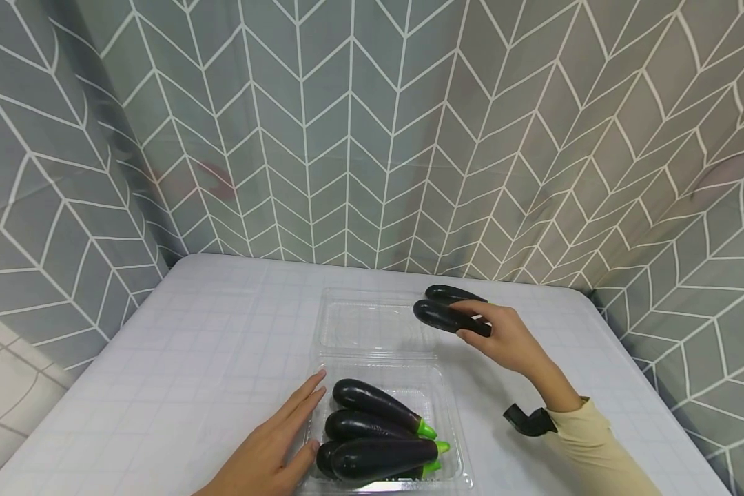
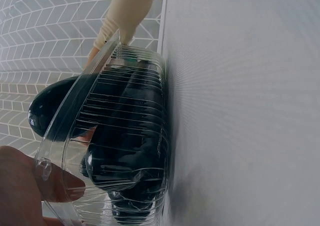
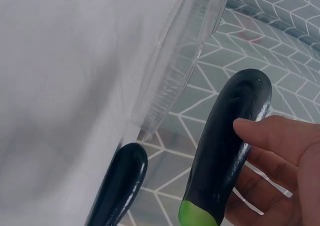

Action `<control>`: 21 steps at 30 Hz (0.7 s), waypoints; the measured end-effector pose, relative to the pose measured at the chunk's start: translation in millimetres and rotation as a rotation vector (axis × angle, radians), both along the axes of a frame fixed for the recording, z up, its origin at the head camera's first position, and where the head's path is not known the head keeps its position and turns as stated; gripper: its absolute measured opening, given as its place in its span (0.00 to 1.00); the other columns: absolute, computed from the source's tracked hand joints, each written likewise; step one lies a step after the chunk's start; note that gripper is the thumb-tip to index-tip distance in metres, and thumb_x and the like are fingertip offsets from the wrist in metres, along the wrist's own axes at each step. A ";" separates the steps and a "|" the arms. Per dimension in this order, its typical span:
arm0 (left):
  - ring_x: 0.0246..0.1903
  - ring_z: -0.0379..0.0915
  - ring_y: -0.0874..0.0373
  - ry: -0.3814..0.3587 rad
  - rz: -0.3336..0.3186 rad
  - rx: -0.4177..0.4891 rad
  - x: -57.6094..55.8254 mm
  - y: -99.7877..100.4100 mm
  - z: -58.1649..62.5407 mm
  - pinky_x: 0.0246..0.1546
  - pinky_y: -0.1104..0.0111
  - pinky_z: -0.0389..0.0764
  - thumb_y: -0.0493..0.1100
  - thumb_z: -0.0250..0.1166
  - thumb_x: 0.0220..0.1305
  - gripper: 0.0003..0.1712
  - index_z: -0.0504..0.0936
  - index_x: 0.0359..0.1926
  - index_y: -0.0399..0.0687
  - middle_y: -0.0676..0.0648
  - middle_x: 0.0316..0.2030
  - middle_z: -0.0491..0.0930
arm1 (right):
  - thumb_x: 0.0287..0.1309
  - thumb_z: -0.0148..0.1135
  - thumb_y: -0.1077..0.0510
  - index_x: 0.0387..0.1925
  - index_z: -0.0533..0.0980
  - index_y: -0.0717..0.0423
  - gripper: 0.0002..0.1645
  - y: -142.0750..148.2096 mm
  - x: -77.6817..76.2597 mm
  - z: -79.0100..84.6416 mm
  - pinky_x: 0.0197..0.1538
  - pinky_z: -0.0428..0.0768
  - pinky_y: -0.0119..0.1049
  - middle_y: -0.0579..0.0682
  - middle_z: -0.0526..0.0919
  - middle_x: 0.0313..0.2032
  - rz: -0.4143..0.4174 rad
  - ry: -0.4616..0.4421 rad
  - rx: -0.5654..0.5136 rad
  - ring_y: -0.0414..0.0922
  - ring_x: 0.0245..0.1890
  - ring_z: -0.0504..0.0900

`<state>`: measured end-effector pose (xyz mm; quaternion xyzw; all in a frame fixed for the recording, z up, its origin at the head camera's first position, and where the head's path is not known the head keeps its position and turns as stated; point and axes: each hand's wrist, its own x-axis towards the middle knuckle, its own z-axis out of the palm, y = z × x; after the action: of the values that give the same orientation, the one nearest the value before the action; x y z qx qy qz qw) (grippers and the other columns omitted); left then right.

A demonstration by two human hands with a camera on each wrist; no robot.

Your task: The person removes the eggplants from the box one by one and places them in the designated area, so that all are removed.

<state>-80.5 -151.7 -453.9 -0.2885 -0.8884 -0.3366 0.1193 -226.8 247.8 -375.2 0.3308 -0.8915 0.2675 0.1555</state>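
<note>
My right hand (image 1: 502,335) grips a dark purple eggplant (image 1: 443,317), thumb on one side and fingers on the other. Its green stem end (image 3: 200,215) shows in the right wrist view. It is raised over the table, right of the clear plastic clamshell container (image 1: 455,420). Several eggplants (image 1: 384,459) with green stem ends lie piled in the container's near half. My left hand (image 1: 273,441) rests at that half's left side, fingers stretched out. In the left wrist view its thumb (image 2: 67,186) shows through the clear wall by the rim.
Another eggplant (image 1: 449,293) lies at the back, right of the container's opened lid (image 1: 372,327). A white cloth (image 1: 192,372) covers the table. Grey patterned curtains (image 1: 372,138) hang behind and at both sides. A black strap piece (image 1: 530,420) sits at the right cuff.
</note>
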 end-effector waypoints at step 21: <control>0.74 0.58 0.57 -0.059 -0.001 0.013 0.5 1.1 1.6 0.62 0.51 0.74 0.38 0.68 0.65 0.39 0.68 0.75 0.35 0.51 0.80 0.55 | 0.60 0.73 0.66 0.59 0.82 0.59 0.25 14.9 -14.5 -2.7 0.47 0.81 0.54 0.58 0.86 0.54 -0.085 -0.041 0.018 0.55 0.49 0.85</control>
<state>-80.0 -150.6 -452.3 -0.2782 -0.8891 -0.3509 0.0946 -241.3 262.7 -377.9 0.2883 -0.9102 0.2592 0.1456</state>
